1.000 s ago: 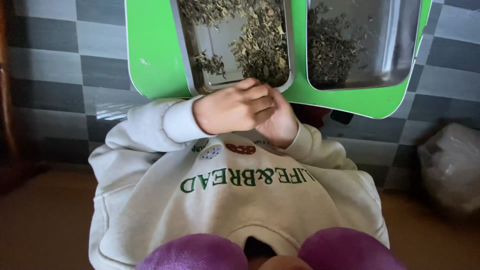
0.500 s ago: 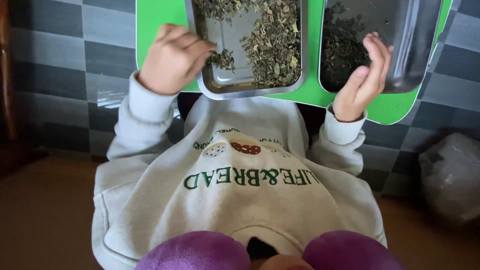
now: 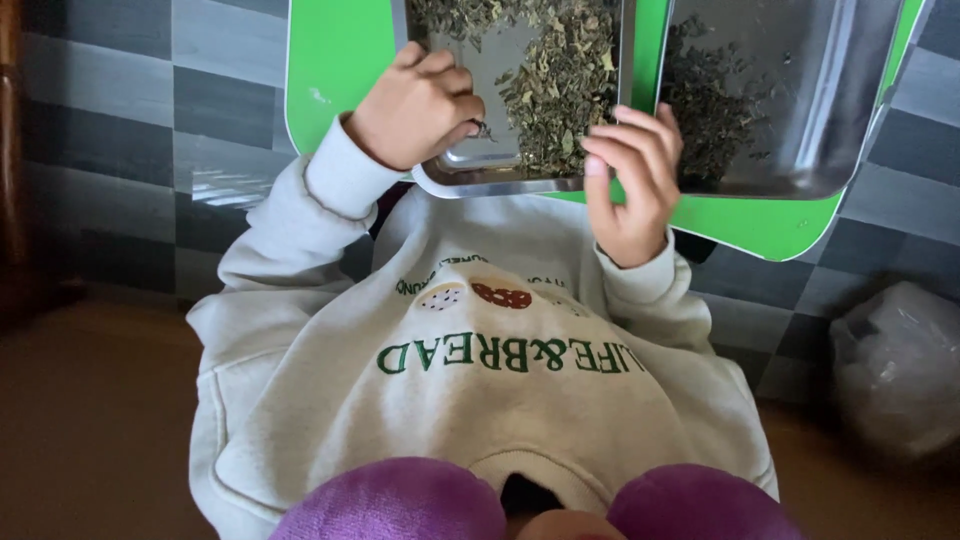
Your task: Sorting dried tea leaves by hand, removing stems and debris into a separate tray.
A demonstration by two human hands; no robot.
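The left hand [image 3: 418,105] is curled into a loose fist over the near left corner of a rectangular stainless-steel tray [image 3: 480,165], its fingertips pressed together on a small pinch of dried green-brown leaf flakes [image 3: 560,85]. Most of those flakes lie heaped along the right side of this tray, leaving bare metal on the left. The right hand [image 3: 632,185] is at the tray's near right corner, fingers spread apart and slightly bent, palm toward the person, holding nothing that I can make out; its fingertips reach the tray's rim and the edge of the heap. Just beside it on the right sits a 2nd steel tray [image 3: 800,150] holding darker, finer leaf bits [image 3: 710,100] gathered on its left side. Both trays rest on a bright green surface [image 3: 340,70] with rounded corners, its near edge above the lap. The person wears a cream sweatshirt [image 3: 470,400] with green lettering. A grey checked floor [image 3: 120,100] lies beneath, and a crumpled clear plastic bag [image 3: 895,365] lies on the floor off the surface's near right corner.
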